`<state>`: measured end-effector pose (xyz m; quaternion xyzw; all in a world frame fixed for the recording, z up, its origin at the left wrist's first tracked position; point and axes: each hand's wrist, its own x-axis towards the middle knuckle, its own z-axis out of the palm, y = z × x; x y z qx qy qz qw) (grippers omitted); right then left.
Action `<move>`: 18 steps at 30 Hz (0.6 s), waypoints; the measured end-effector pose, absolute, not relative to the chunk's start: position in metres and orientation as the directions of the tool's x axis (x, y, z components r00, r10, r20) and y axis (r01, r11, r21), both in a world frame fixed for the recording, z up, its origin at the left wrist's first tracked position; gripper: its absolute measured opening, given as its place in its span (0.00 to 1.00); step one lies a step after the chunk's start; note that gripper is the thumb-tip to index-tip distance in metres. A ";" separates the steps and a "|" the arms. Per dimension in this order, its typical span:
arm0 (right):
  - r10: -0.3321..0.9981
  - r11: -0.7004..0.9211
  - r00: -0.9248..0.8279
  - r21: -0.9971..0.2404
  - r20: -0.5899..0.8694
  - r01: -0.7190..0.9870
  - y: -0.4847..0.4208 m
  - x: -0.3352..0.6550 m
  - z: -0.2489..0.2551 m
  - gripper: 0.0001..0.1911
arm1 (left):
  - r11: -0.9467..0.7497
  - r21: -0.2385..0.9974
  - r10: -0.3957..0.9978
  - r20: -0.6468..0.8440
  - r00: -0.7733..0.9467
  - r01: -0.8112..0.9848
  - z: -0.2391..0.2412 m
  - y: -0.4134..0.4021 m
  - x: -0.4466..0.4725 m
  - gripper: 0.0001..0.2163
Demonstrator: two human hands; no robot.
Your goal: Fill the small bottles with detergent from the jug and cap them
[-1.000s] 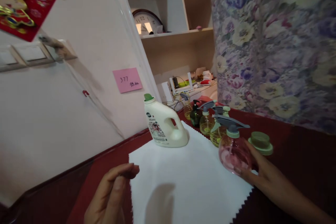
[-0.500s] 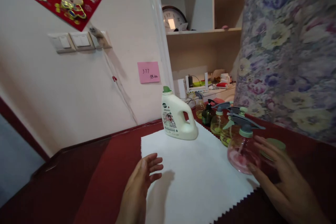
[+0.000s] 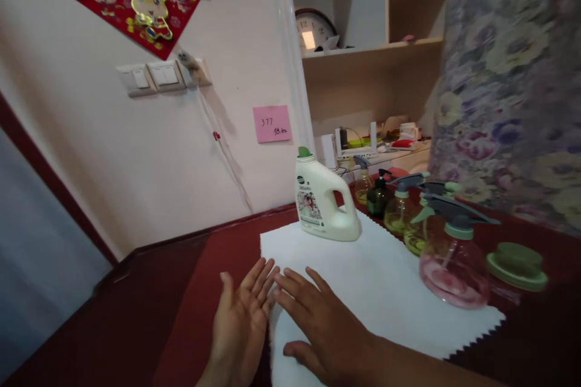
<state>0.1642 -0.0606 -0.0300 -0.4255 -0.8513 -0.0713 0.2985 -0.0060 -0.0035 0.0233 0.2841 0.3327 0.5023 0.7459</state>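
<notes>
My left hand [image 3: 245,314] is palm up with its fingers extended over the left edge of a white cloth [image 3: 363,278]. Close beside it, my right hand [image 3: 322,320] is palm down above the cloth, fingers spread, its fingertips near the left fingers; whether they touch I cannot tell. Both hands hold nothing. Beyond them a pale green detergent jug [image 3: 324,202] with a green cap stands upright at the far end of the cloth. A clear spray bottle [image 3: 454,275] with pink liquid and a grey trigger stands on the right.
Behind the pink bottle stand spray bottles with yellow liquid [image 3: 397,214] and a dark green pump bottle [image 3: 379,196]. A jar with a green lid [image 3: 516,265] is at the right. A white router [image 3: 356,145] sits by the shelf. A floral curtain [image 3: 512,103] hangs at the right.
My right hand has moved left, from beside the pink spray bottle to next to my left hand. My left hand has turned its palm up. The view has shifted slightly left.
</notes>
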 end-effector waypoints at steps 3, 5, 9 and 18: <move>0.698 0.652 -0.518 -0.137 0.494 0.746 -0.064 0.167 -0.039 0.38 | 0.366 0.713 0.927 -0.221 0.304 -0.598 0.021 -0.007 -0.004 0.35; 0.665 0.680 -0.560 -0.090 0.494 0.728 -0.067 0.168 -0.036 0.38 | 0.398 0.686 0.913 -0.229 0.339 -0.609 0.020 -0.011 -0.002 0.36; 0.510 0.771 -0.665 0.053 0.546 0.635 -0.068 0.164 -0.030 0.39 | 0.426 0.676 0.894 -0.213 0.394 -0.602 0.020 -0.023 0.004 0.35; 0.502 0.745 -0.654 0.101 0.565 0.659 -0.065 0.165 -0.028 0.44 | 0.535 0.569 0.820 -0.171 0.546 -0.625 0.014 -0.038 0.009 0.37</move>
